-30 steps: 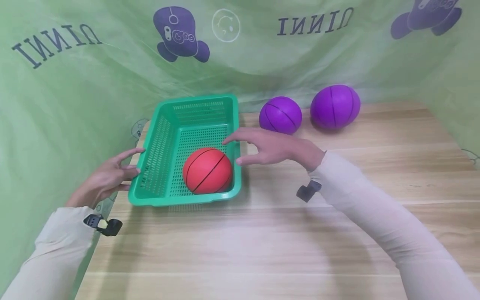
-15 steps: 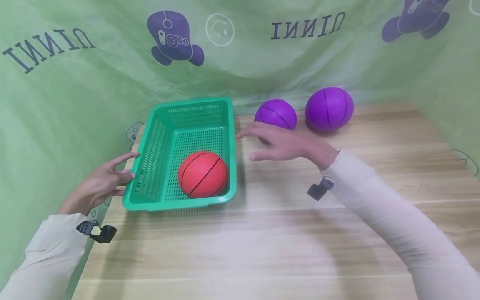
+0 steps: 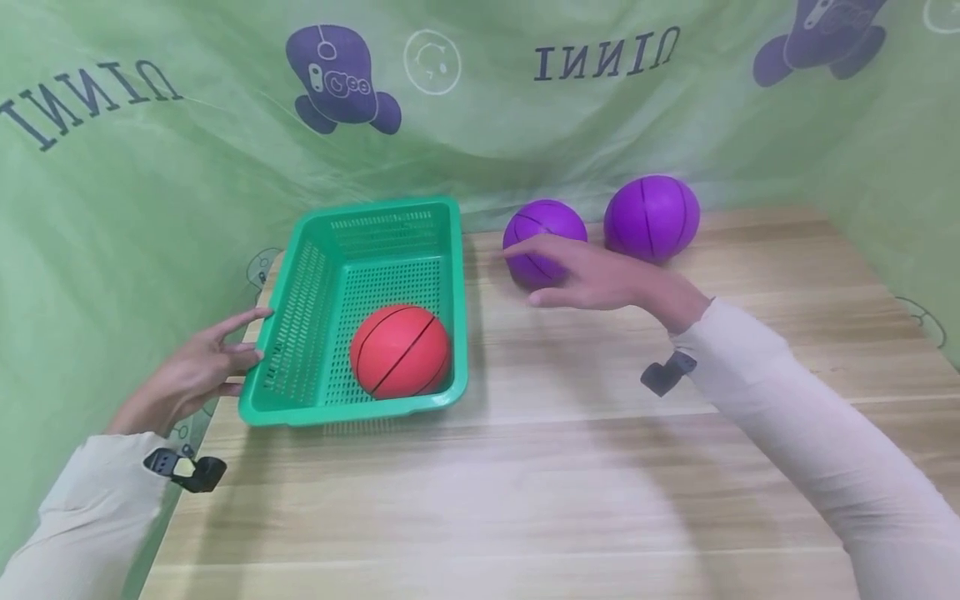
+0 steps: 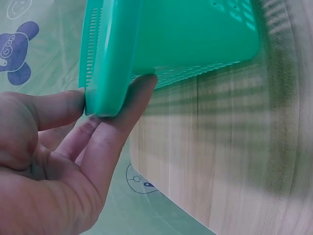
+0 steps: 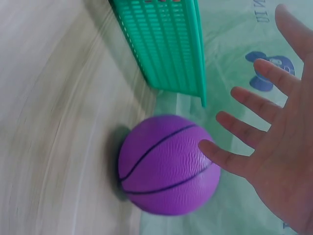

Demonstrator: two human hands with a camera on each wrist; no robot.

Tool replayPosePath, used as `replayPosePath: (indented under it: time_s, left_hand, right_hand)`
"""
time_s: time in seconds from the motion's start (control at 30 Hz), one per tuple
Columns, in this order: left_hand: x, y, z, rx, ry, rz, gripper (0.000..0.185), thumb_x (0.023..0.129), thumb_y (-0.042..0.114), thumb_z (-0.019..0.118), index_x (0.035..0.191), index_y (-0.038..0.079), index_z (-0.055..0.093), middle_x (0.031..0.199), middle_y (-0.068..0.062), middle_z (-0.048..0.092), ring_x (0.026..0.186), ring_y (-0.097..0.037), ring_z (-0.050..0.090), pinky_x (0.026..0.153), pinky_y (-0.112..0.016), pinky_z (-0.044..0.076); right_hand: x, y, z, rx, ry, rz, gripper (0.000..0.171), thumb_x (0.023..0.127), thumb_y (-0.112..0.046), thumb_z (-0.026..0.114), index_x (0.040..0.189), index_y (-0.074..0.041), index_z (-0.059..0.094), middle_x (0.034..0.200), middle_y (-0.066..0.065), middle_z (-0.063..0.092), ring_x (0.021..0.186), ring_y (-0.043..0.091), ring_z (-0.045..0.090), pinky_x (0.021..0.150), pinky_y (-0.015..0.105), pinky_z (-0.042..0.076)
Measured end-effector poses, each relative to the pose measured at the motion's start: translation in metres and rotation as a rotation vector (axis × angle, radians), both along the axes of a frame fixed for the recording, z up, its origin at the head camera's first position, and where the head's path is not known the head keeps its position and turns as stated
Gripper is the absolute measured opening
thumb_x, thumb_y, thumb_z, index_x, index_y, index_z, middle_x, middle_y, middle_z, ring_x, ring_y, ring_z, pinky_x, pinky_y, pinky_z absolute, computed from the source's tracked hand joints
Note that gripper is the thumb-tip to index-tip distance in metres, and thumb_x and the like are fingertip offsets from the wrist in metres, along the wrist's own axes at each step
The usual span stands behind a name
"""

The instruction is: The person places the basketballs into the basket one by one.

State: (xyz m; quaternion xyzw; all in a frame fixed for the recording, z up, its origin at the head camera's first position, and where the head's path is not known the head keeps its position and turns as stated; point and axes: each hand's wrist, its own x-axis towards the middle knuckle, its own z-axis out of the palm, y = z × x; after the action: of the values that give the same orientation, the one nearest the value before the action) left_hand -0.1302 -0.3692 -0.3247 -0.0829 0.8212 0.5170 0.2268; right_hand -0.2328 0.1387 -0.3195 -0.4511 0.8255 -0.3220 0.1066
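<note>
You have the red rubber ball [image 3: 401, 350] inside the green plastic basket [image 3: 300, 333]; two purple rubber balls [image 3: 544, 242] lie right of the basket on the wooden worktop [image 3: 525, 467].

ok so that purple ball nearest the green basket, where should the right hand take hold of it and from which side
Probably from above, the open right hand spread over the crown of the nearer purple ball. It is round and smooth with no handle, so a wide wrap of thumb and fingers suits it. The green basket stands apart on one side and the second purple ball on the other, so the top is freest.
</note>
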Motion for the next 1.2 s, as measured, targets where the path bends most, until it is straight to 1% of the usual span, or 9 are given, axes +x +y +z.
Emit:
replayPosePath:
  time_s: [0.13, 0.3, 0.4, 0.53, 0.7, 0.77, 0.83, 1.07, 1.2]
  left_hand:
    - [0.001, -0.001, 0.0, 0.0, 0.0, 0.003, 0.076, 0.103, -0.004, 0.041, 0.162, 0.026, 0.005, 0.151, -0.039, 0.026, 0.099, -0.014, 0.067, 0.085, -0.042, 0.058]
    - [0.0, 0.0, 0.0, -0.011, -0.001, 0.001, 0.076, 0.103, -0.004, 0.042, 0.162, 0.026, 0.005, 0.152, -0.039, 0.025, 0.099, -0.014, 0.067, 0.085, -0.042, 0.058]
    - [-0.001, 0.001, 0.0, -0.027, -0.001, -0.002, 0.076, 0.103, -0.003, 0.043, 0.162, 0.027, 0.005, 0.152, -0.039, 0.024, 0.098, -0.015, 0.067, 0.083, -0.042, 0.059]
    - [-0.001, -0.001, -0.002, -0.031, -0.006, -0.012, 0.077, 0.103, -0.002, 0.043, 0.162, 0.026, 0.003, 0.151, -0.04, 0.024, 0.099, -0.018, 0.067, 0.083, -0.043, 0.059]
    - [0.002, -0.003, -0.001, -0.007, -0.012, -0.024, 0.078, 0.103, -0.004, 0.042, 0.162, 0.025, 0.001, 0.152, -0.04, 0.022, 0.101, -0.016, 0.066, 0.084, -0.044, 0.058]
    - [0.003, -0.002, -0.001, -0.002, -0.009, -0.026, 0.078, 0.103, -0.003, 0.042, 0.162, 0.025, 0.001, 0.151, -0.04, 0.024, 0.101, -0.016, 0.066, 0.085, -0.044, 0.058]
    - [0.003, -0.002, -0.001, -0.002, -0.006, -0.03, 0.077, 0.103, -0.002, 0.043, 0.162, 0.025, 0.0, 0.151, -0.039, 0.025, 0.102, -0.016, 0.065, 0.085, -0.044, 0.058]
    - [0.001, -0.001, -0.001, -0.034, -0.018, -0.037, 0.077, 0.104, -0.001, 0.044, 0.161, 0.026, -0.001, 0.153, -0.039, 0.02, 0.108, -0.018, 0.063, 0.086, -0.043, 0.058]
    - [0.001, -0.002, 0.0, -0.073, -0.013, -0.049, 0.076, 0.104, 0.0, 0.043, 0.161, 0.025, -0.001, 0.152, -0.041, 0.018, 0.113, -0.025, 0.061, 0.085, -0.043, 0.058]
  right_hand:
    - [-0.002, 0.012, -0.001, -0.002, -0.062, -0.05, 0.072, 0.097, -0.044, 0.064, 0.155, -0.013, 0.036, 0.157, 0.004, 0.034, 0.135, 0.03, 0.044, 0.106, 0.055, 0.041]
    - [-0.006, 0.023, 0.0, -0.032, -0.1, -0.105, 0.072, 0.096, -0.039, 0.067, 0.155, -0.013, 0.035, 0.156, 0.007, 0.035, 0.119, 0.031, 0.058, 0.105, 0.054, 0.042]
    - [-0.009, 0.029, 0.0, -0.046, -0.105, -0.117, 0.071, 0.097, -0.034, 0.067, 0.155, -0.012, 0.035, 0.156, 0.007, 0.034, 0.125, 0.03, 0.053, 0.106, 0.055, 0.041]
    - [-0.009, 0.04, 0.0, -0.04, -0.121, -0.14, 0.07, 0.097, -0.031, 0.066, 0.156, -0.015, 0.033, 0.158, 0.007, 0.032, 0.139, 0.03, 0.038, 0.108, 0.056, 0.037]
    - [-0.01, 0.053, -0.006, -0.039, -0.139, -0.169, 0.07, 0.098, -0.033, 0.065, 0.157, -0.016, 0.031, 0.157, 0.009, 0.033, 0.138, 0.032, 0.038, 0.111, 0.058, 0.033]
    - [-0.012, 0.059, -0.009, -0.051, -0.135, -0.18, 0.069, 0.098, -0.031, 0.064, 0.157, -0.015, 0.032, 0.157, 0.009, 0.035, 0.141, 0.031, 0.034, 0.112, 0.057, 0.031]
    - [-0.013, 0.065, -0.011, -0.068, -0.141, -0.193, 0.067, 0.099, -0.029, 0.064, 0.156, -0.014, 0.032, 0.157, 0.008, 0.036, 0.142, 0.032, 0.033, 0.113, 0.056, 0.031]
    - [-0.014, 0.084, -0.013, -0.121, -0.186, -0.233, 0.066, 0.099, -0.02, 0.064, 0.155, -0.007, 0.032, 0.153, 0.017, 0.039, 0.14, 0.037, 0.035, 0.112, 0.058, 0.031]
    - [-0.016, 0.092, -0.017, -0.135, -0.197, -0.243, 0.065, 0.098, -0.017, 0.064, 0.155, -0.007, 0.033, 0.154, 0.015, 0.038, 0.14, 0.037, 0.035, 0.112, 0.059, 0.031]
